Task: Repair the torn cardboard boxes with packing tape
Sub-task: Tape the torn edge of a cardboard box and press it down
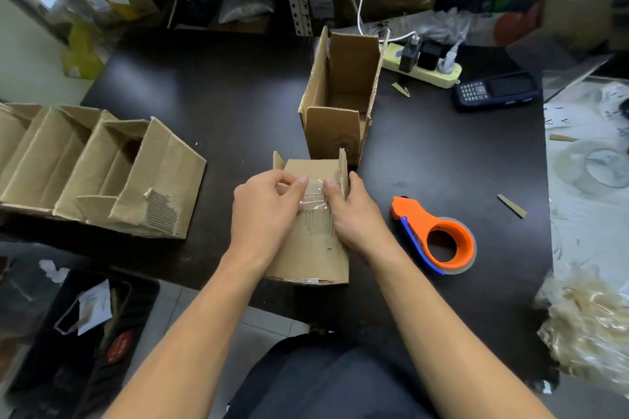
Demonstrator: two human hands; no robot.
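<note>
Head view, looking down at a dark table (238,105). Small box (313,245) lies on its side at the near edge, open end away from the person, flaps up at the far end; inside not visible. Torn patch with exposed corrugation on its top face, between the two hands. Clear tape strip (315,196) sits across the top just above the tear. Left hand (263,211) rests on the box's left side, fingers curled, thumb and forefinger pinching the strip's left end. Right hand (354,211) wraps the box's right side, thumb over the edge by the flap, forefinger tip pressing on the tape.

Tall box (340,102) stands upright just behind the small box, top open, flaps up, nothing seen inside. Left boxes (95,167) lie in a row at the table's left, open, looking hollow; the nearest one has a torn patch of bare corrugation on its front face.

Dispenser (439,238), orange with a blue blade guard, holds a clear roll and lies flat on the table right of the right hand, not touched. Power strip (422,66) with plugs sits far right behind the tall box; scanner (497,90) next to it. Cardboard scraps (512,206) scattered on the table's right part. Plastic wrap (592,326) bunched at the right edge.
</note>
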